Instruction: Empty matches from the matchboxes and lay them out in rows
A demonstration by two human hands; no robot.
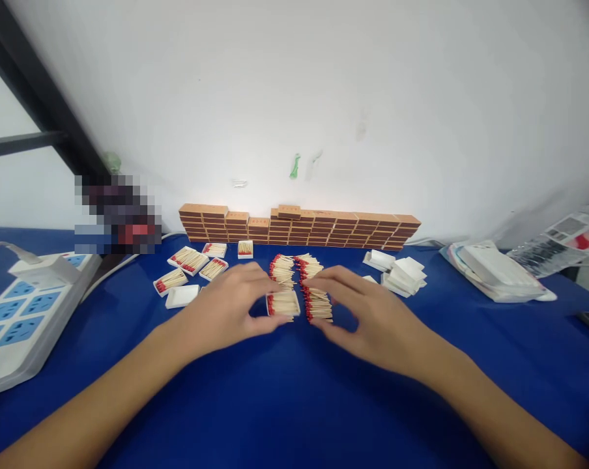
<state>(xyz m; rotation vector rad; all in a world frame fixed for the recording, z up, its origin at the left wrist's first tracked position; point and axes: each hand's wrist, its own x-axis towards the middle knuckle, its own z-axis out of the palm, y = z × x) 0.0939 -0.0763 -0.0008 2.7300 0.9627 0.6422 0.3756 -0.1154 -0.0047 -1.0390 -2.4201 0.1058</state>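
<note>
My left hand point(230, 306) pinches a small white tray filled with red-tipped matches point(283, 303) between thumb and fingers, resting on the blue table point(294, 404). My right hand point(367, 312) curls its fingers round a loose bundle of matches point(318, 305) lying beside that tray. More loose matches point(294, 267) lie in heaps just behind both hands.
Several filled white trays point(191, 264) lie at the left, empty white trays point(402, 270) at the right. A wall of stacked brown matchbox sleeves point(299, 228) runs along the back. A power strip point(21, 312) sits far left, plastic packets point(494, 270) far right.
</note>
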